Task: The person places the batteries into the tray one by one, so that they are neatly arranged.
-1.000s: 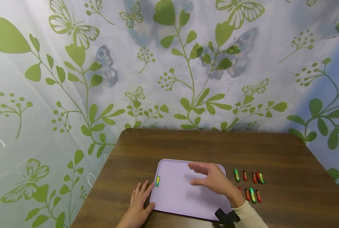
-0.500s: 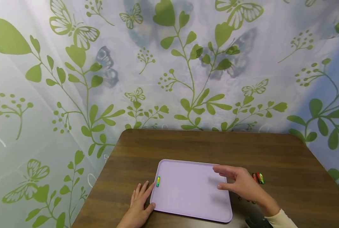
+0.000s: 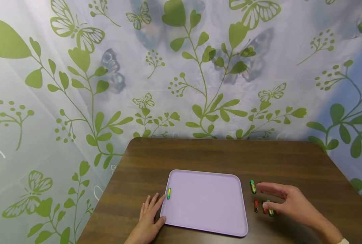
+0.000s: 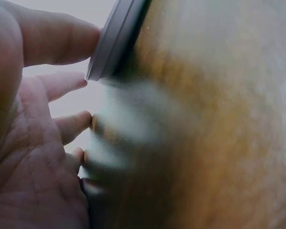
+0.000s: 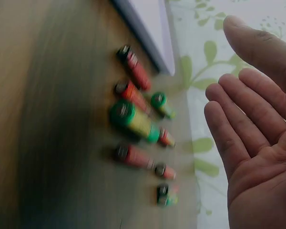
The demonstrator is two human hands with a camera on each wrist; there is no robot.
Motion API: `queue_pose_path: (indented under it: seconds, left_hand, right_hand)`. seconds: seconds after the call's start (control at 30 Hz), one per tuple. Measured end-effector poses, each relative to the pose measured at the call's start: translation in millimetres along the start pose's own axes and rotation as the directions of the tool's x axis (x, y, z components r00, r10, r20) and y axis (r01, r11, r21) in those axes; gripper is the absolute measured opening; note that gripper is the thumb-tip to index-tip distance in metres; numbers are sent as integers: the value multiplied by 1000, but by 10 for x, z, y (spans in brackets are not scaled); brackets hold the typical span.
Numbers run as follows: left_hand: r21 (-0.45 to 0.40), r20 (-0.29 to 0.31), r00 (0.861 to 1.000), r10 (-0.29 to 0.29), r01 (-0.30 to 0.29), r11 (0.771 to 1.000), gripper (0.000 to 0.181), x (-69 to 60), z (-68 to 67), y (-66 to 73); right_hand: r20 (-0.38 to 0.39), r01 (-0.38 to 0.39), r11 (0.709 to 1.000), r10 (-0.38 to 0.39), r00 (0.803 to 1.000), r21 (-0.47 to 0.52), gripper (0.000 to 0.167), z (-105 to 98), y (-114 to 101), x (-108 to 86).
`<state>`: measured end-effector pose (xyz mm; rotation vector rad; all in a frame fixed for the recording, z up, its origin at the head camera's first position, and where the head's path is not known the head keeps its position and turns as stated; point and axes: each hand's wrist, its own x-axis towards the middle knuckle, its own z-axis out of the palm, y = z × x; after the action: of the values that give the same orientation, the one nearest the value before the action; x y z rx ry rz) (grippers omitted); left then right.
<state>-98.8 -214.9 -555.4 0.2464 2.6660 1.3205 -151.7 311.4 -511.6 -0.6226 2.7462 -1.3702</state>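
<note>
Hovering at the lower right of the head view, the right hand (image 3: pixel 292 203) is released, fingers extended above a cluster of red and green batteries (image 5: pixel 136 121) on the brown counter (image 3: pixel 199 154), with a green battery (image 3: pixel 253 186) just left of its fingertips and a red battery (image 3: pixel 256 205) just left of its thumb. At lower centre lies a lilac tray (image 3: pixel 206 203), bearing a green-and-yellow battery (image 3: pixel 169 193) along its left edge, where the left hand (image 3: pixel 148 217), likewise released with straight fingers, touches the rim with thumb and forefinger; a backdrop (image 3: pixel 156 81) printed with green leaves and butterflies fills the upper frame.
</note>
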Motion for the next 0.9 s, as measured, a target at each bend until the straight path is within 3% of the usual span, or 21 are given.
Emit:
queue_pose_path:
  seconds: [0.23,0.4,0.6,0.9]
  left_hand:
    - [-1,-2,1000,-1,1,1000,72,5,-11,40]
    - [12,-6,1000,-5,5,1000,72,4,-13,53]
    - [5,5,1000,-12,12,1000,72,-11,-16,67]
    - [11,4,1000,-12,12,1000,72,-7,-13,61]
  right_hand:
    - [-5,-75,994,75,997,-78,60,-149,149,-178]
    - [6,-76,994,77,997,-80,59,-189,264,-276]
    - [14,-153,977,157,987,-146,60,-178,347,-350]
    - [-44,-154,964,148,988,-217,60,-71,441,-372]
